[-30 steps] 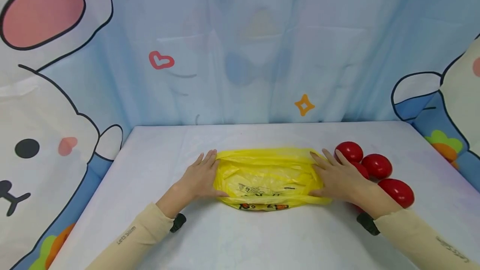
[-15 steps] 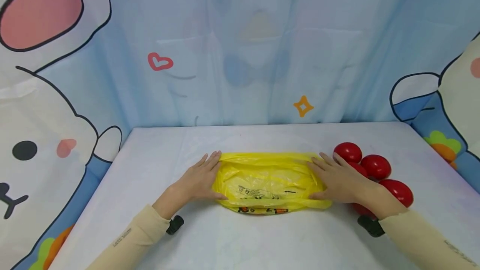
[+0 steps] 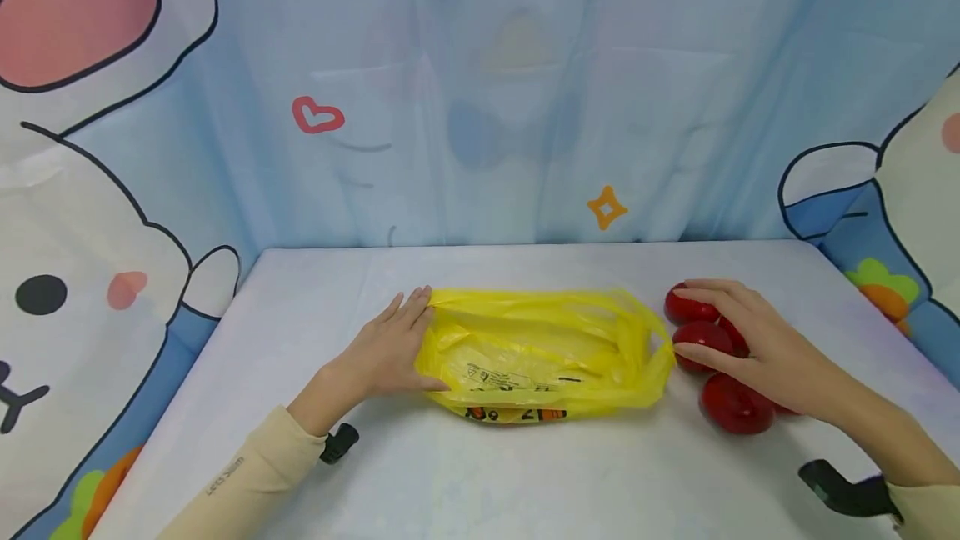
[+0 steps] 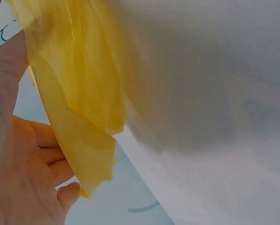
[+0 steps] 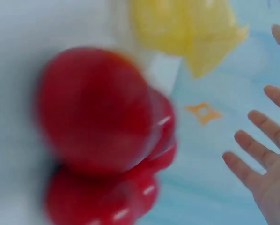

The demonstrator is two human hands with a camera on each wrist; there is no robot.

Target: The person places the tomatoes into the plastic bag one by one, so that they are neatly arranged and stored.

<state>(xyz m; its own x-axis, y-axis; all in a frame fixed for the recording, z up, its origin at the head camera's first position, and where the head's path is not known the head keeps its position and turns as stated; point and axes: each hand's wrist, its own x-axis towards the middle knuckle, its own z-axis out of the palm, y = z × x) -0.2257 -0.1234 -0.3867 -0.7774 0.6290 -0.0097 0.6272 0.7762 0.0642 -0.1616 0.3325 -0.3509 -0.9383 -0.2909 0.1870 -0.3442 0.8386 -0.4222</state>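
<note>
Bag point(image 3: 536, 348), yellow, lying on the table point(image 3: 525, 477), contents I cannot make out; left hand point(image 3: 390, 350) touching its left end, fingers extended, not closed on it. Balls point(image 3: 737, 404), red, clustered just beside the bag's right end; right hand point(image 3: 761, 348) over them, fingers spread, nothing gripped. White table runs behind the bag to the back edge point(image 3: 525, 246).

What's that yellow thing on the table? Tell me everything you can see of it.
The yellow bag looks like thin, crinkly, slightly see-through plastic. It lies spread sideways on the white table, wrinkled, with dark printing on top and small black-and-orange pictures along its near edge. Its right end shows a loop-like opening. The left hand touches its left end. The right hand's thumb is close by; whether it touches is unclear.
</note>
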